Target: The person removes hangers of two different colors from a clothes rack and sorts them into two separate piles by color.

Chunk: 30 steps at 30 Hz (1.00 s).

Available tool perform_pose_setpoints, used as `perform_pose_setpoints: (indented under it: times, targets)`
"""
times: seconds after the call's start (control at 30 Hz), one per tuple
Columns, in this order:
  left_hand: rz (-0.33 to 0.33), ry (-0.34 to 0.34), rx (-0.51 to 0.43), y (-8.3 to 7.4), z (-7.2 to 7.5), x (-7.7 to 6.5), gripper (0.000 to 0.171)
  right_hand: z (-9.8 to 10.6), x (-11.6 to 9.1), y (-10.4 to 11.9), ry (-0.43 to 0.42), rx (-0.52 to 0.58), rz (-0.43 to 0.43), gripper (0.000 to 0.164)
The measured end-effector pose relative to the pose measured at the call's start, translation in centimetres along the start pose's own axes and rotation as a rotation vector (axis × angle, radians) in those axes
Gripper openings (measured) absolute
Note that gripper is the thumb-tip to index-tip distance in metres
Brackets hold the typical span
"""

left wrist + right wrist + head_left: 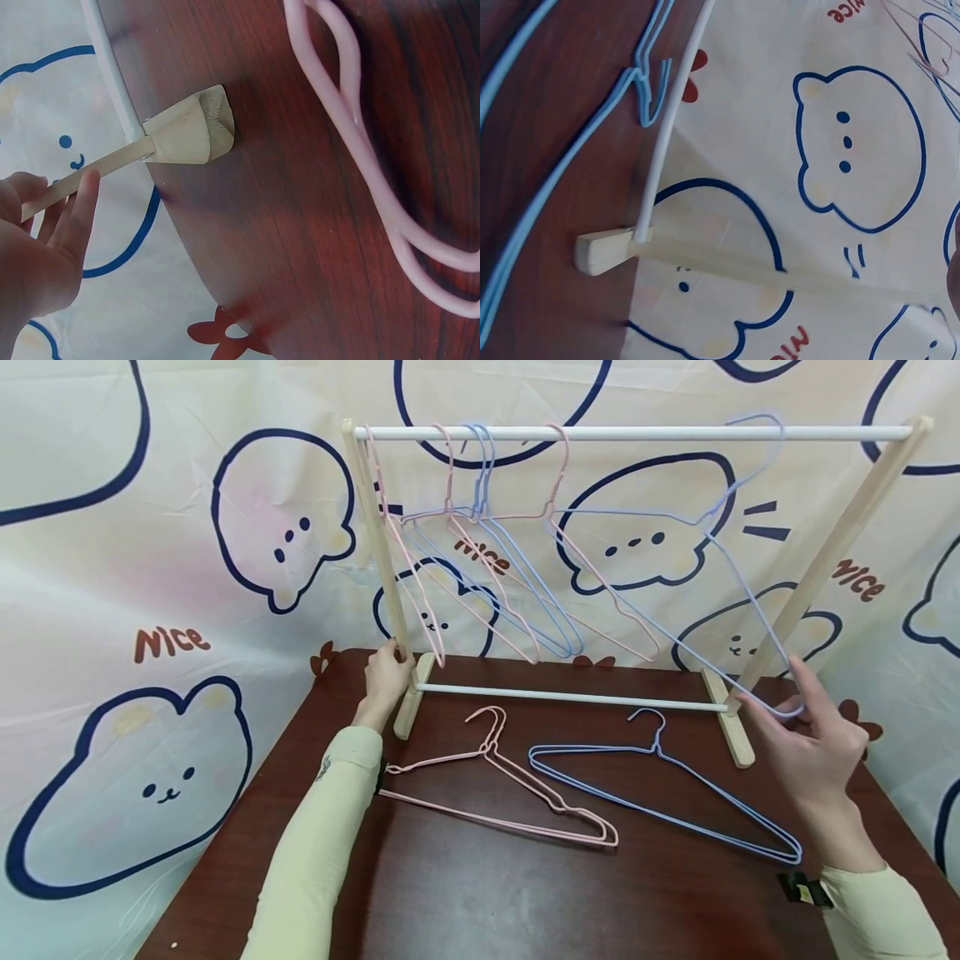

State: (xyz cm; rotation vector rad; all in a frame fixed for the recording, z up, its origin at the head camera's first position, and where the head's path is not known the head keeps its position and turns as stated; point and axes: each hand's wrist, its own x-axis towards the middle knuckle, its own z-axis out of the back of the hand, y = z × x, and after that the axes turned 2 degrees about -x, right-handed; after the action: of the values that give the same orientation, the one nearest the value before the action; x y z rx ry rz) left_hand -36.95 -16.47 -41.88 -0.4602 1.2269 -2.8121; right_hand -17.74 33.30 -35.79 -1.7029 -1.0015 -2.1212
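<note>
My left hand [387, 681] grips the left wooden post [382, 543] of a clothes rack near its foot. The left wrist view shows the fingers [84, 214] about that post. My right hand [813, 743] pinches the lower right corner of a blue hanger [742, 581], tilted, its hook crossing the white top bar [660, 433] near the right end. Whether the hook rests on the bar, I cannot tell. Several pink hangers [495, 560] and blue hangers [532, 577] hang further left. Only a sliver of the right hand [954, 262] shows in the right wrist view.
On the dark wooden table [480, 902] lie pink hangers [495, 822] and, to their right, blue hangers [675, 822]. A white lower bar [570, 696] joins the rack's two feet. A patterned cloth [180, 568] hangs behind the rack.
</note>
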Motion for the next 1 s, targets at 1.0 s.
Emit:
perform_pose_setpoints:
  times: [1.0]
  targets:
    - [-0.010, 0.004, -0.005, 0.0, 0.0, -0.1, 0.015, 7.3, -6.2, 0.0, 0.191, -0.174, -0.422, 0.068]
